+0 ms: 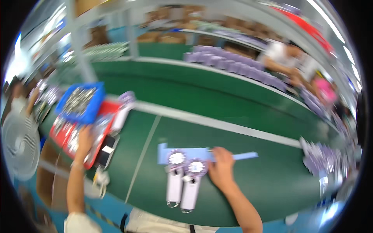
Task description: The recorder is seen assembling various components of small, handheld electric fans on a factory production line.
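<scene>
My left hand reaches over a red tray of small metallic parts, its fingertips by the near edge of a blue bin full of small metal pieces. Blur hides what those fingers do. On the green table, my right hand lies with fingers stretched over a light blue strip, its thumb beside a purple round-headed piece. A similar piece sits to its left. Both have pale straps pointing toward me, ending in metal rings.
A black box and a pale corded item lie right of the tray. A fan stands at far left. Purple pieces line the far table edge, with more at right. A co-worker sits across.
</scene>
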A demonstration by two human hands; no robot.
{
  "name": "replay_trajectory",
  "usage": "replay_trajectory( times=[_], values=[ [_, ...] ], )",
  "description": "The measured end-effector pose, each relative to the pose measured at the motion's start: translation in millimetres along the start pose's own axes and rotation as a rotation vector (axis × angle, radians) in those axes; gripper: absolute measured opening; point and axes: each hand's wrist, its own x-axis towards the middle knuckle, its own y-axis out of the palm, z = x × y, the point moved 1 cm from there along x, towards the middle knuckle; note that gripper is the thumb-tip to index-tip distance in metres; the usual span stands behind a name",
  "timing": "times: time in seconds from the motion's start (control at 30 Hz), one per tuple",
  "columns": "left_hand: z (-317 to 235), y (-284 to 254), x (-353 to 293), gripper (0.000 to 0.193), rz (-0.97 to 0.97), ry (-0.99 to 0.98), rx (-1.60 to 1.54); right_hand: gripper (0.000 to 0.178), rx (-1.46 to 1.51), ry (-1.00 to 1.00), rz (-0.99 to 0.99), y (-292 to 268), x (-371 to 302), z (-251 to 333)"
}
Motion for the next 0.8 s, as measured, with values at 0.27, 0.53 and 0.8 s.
replay_trajectory(
  times=[0.27, 0.53, 0.8],
  values=[
    [21.6, -0.9, 9.6, 0.02, 0.054, 0.013, 0.072, 0.042, 0.104, 0.03, -0.011, -6.6, -2.4, 0.5],
    [81.5, 10.0, 11.0, 0.035, 0.009, 0.123, 0.133, 0.041, 0.123, 0.035, -0.003, -4.7, 4.3, 5.9],
    [61.5, 6.7, 19.2, 0.04, 0.058, 0.008, 0.097, 0.039, 0.133, 0.042, 0.003, -8.6, 5.3, 5.9]
  ],
)
